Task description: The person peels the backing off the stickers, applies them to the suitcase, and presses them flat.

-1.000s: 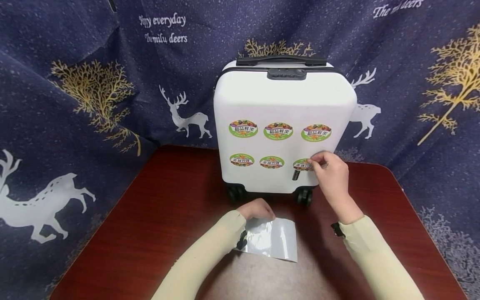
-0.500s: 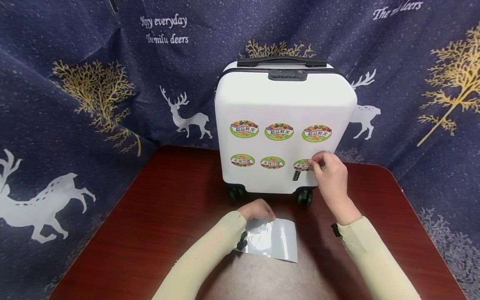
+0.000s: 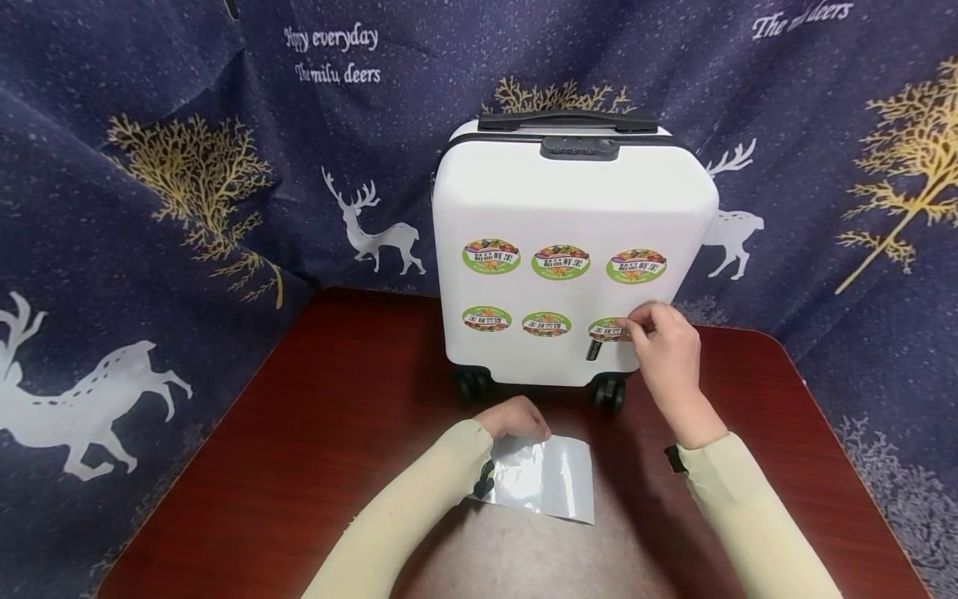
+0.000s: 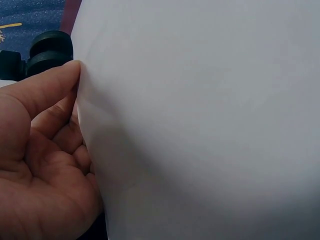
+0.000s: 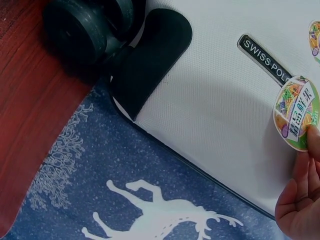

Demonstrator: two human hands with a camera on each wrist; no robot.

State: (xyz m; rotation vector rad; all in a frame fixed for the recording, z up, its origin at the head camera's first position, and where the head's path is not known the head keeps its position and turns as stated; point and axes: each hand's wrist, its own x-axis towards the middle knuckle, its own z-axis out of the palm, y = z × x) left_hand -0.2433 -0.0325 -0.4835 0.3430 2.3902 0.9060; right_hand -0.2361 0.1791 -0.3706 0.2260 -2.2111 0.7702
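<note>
A white suitcase point(image 3: 576, 195) stands upright on its wheels. My right hand point(image 3: 669, 345) pinches the right edge of an oval fruit sticker point(image 3: 608, 330) at the suitcase's lower right. In the right wrist view, thumb and fingers grip this sticker point(image 5: 295, 107) by its rim, and it overlaps one end of the black SWISS POLO badge point(image 5: 262, 57). Whether all of it lies against the shell I cannot tell. Down in front, my left hand point(image 3: 516, 418) pinches the edge of a glossy sheet point(image 3: 565, 474); the left wrist view shows the sheet's plain pale side point(image 4: 210, 100).
Several more oval stickers point(image 3: 560, 262) are on the suitcase in two rows, the lower row upside down. Black wheels point(image 3: 470, 384) rest on the dark red table point(image 3: 329, 399). A blue cloth point(image 3: 404, 108) with deer and trees hangs close behind.
The head view has shifted very slightly. Both hands keep their places, the right on the sticker and the left on the sheet.
</note>
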